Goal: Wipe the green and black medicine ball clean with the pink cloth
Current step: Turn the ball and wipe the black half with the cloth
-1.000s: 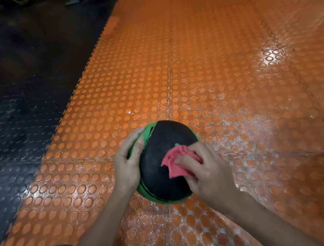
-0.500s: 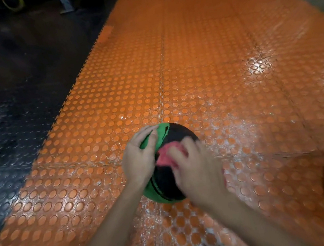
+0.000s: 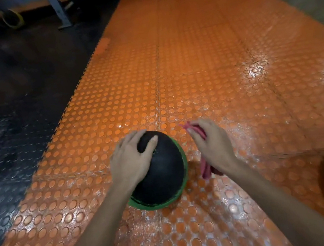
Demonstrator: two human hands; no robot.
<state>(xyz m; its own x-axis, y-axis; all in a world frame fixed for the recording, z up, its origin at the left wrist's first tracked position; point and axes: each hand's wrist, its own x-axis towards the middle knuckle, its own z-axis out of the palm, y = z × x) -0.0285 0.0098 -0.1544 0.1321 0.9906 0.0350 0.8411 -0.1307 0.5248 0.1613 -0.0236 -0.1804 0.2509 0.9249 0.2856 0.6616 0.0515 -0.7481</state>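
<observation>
Medicine ball [image 3: 163, 170] under spread left hand [image 3: 131, 160], right hand [image 3: 214, 146] gripping pink cloth [image 3: 205, 168], orange mat [image 3: 190, 66]

I see the right hand [image 3: 212, 147] now off the medicine ball [image 3: 164, 176], gripping the pink cloth [image 3: 204, 169] just beside it. The left hand [image 3: 133, 160] has shifted from the ball's side onto its top, fingers spread.

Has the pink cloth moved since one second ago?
Yes. The pink cloth has come off the black face of the medicine ball and is now right of it, gripped in the right hand over the orange mat.
</observation>
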